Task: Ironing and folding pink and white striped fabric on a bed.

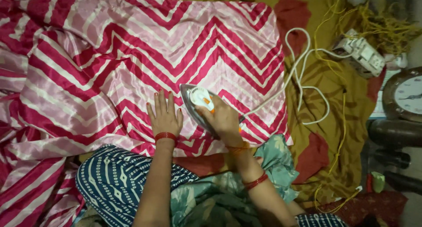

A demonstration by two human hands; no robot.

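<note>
right hand [225, 117] wrapped around the iron [198, 105], left hand [165, 115] spread flat on the zigzag satin cloth [132, 55]; near patch smooth, left folds unpressed.

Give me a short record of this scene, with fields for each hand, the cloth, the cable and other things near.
left hand: flat on the cloth, fingers spread, beside the iron
right hand: grips the handle of the iron
cloth: shiny, pink, red and white zigzag stripes, spread out
cable: white, loops from the iron to the power strip
nearby: round clock at the right edge
</note>
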